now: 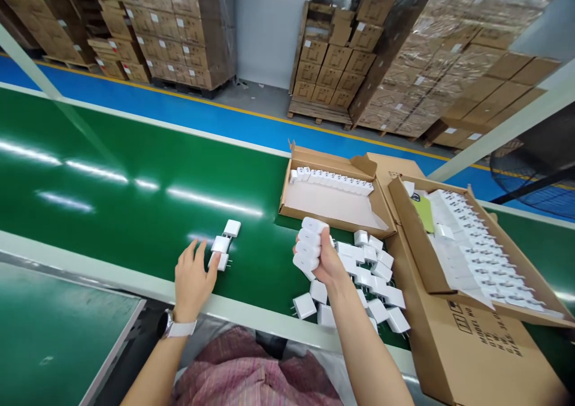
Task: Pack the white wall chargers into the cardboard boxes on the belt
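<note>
Our right hand (324, 262): fingers closed, gripping stacked white chargers (306, 244) | our left hand (193, 283): fingers open, touching three chargers (221, 245) on green belt (135, 178) | loose chargers (371, 280) lie beside cardboard box (330, 205)

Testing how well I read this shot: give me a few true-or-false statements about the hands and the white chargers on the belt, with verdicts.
1. The right hand clenches a stack of white chargers. True.
2. The left hand is lifting a cardboard carton. False: it is open on the green conveyor belt, right by three white chargers.
3. A watch sits on the left wrist. True.
4. The open carton ahead of the hands is packed full. False: it holds one row of chargers along its far side.
5. Loose chargers lie on the belt beside the right hand. True.
</note>
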`<action>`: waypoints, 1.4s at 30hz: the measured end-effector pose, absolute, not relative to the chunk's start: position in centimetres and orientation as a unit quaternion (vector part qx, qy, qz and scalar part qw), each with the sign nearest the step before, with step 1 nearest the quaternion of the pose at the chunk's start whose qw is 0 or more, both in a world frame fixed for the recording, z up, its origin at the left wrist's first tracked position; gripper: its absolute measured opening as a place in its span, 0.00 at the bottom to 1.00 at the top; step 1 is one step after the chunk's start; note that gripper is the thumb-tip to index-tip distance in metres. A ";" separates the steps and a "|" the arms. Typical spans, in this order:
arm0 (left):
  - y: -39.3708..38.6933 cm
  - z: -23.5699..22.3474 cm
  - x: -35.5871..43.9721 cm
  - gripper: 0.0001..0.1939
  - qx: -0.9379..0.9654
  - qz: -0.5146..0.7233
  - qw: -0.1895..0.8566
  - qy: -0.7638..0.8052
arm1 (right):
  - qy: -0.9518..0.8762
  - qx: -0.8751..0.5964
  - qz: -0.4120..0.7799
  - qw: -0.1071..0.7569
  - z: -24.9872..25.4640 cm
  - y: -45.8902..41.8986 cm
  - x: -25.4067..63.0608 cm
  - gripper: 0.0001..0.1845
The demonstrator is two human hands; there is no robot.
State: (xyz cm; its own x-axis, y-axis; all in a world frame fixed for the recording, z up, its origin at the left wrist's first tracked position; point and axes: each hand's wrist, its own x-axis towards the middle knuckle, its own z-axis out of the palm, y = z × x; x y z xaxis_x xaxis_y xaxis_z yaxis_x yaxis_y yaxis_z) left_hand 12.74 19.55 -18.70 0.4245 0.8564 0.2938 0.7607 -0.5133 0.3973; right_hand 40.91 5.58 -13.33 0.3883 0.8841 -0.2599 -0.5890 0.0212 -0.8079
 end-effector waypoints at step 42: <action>18.9 -20.6 12.0 0.27 0.829 0.277 0.134 0.466 | -0.607 -0.791 -0.063 -0.050 -16.3 22.2 58.6 0.18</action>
State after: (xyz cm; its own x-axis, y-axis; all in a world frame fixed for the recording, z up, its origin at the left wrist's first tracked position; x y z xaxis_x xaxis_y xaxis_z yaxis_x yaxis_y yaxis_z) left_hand 11.97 18.93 -20.55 0.4120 0.8474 0.3350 0.6985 -0.5298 0.4811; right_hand 58.65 22.18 -16.33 0.2559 0.9659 0.0395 0.9534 -0.2589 0.1548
